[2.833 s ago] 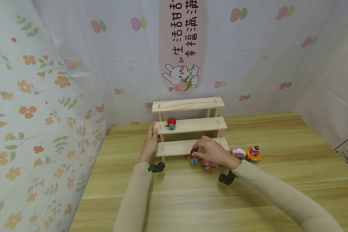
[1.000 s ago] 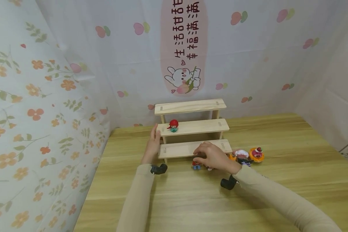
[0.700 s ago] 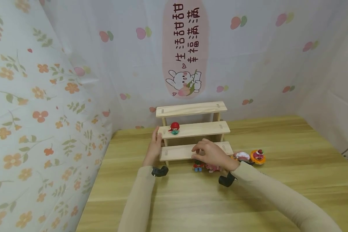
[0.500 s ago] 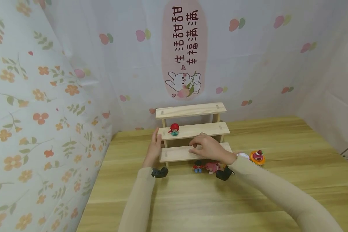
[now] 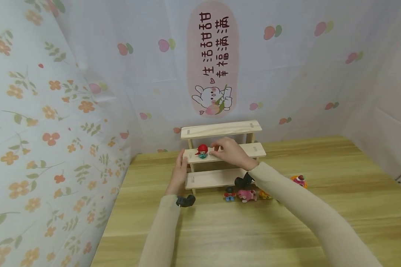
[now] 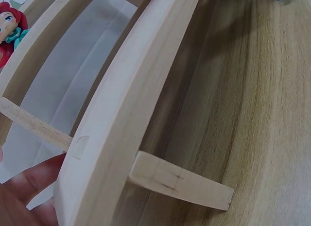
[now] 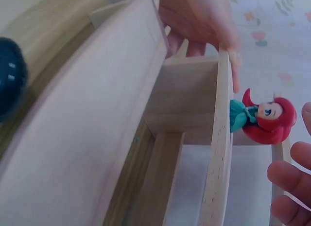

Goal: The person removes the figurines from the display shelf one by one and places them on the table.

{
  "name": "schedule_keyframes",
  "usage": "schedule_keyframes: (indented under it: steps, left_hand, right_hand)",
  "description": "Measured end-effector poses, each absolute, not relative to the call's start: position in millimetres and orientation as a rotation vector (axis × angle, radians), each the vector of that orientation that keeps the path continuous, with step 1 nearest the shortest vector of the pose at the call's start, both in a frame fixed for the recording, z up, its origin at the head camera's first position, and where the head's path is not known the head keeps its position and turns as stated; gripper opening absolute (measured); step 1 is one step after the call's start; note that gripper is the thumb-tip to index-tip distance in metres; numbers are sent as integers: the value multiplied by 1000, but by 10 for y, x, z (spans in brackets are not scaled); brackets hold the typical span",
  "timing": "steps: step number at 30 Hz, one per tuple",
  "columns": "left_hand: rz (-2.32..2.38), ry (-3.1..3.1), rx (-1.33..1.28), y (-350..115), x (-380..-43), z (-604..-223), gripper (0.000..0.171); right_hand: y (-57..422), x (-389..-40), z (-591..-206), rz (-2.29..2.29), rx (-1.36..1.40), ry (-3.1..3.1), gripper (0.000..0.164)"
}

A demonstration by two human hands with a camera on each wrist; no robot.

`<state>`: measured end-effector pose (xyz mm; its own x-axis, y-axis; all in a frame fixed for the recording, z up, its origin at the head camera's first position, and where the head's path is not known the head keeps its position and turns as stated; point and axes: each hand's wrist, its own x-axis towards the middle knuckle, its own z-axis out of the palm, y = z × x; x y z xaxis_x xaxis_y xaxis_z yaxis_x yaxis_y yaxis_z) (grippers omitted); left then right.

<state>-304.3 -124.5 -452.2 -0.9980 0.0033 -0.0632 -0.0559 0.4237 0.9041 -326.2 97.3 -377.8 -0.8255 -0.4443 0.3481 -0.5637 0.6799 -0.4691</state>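
Observation:
A red-haired figurine in a teal dress (image 5: 202, 150) stands upright on the left part of the middle tier of a three-tier wooden display shelf (image 5: 214, 178). My left hand (image 5: 178, 174) grips the shelf's left end, as the right wrist view also shows. Just right of the figurine (image 7: 274, 120) is my right hand (image 5: 233, 152), its thumb and fingers bent with a gap between them. In the right wrist view, its fingers (image 7: 291, 189) are near the red hair but apart from it. Only part of the figurine (image 6: 9, 29) shows in the left wrist view.
Before the lowest tier are a small figure in red and blue (image 5: 229, 194), a pink toy (image 5: 247, 195) and a yellow-orange toy (image 5: 266, 194). An orange cake-like toy (image 5: 300, 181) is partly behind the right sleeve. Floral cloth (image 5: 53, 137) hangs at left.
My right hand pinched the red-and-blue figure earlier, let go, and has risen up-left to beside the red-haired figurine. My left hand stays at the shelf's end. The head view has shifted slightly.

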Motion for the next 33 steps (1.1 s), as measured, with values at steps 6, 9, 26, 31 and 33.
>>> schedule_keyframes:
  steps: [6, 9, 26, 31, 33]
  left_hand:
    - [1664, 2623, -53, -1224, -3069, -4535, 51]
    - [1670, 2623, -59, -1226, -3081, -4545, 52]
    - [1709, 2583, -42, -1227, -3006, -4585, 52]
    - [1711, 2593, -42, -1230, -3024, -4576, 51]
    - [1714, 2594, -32, -1233, -3034, -4574, 51]
  right_hand:
    - [948, -3386, -3778, 832, 823, -2685, 25]
    - [911, -3436, -3763, 819, 834, -2693, 30]
    - [699, -3494, -3818, 771, 950, -2709, 24]
    - [694, -3504, -3806, 779, 940, -2701, 22]
    - [693, -3502, -3795, 779, 932, -2701, 22]
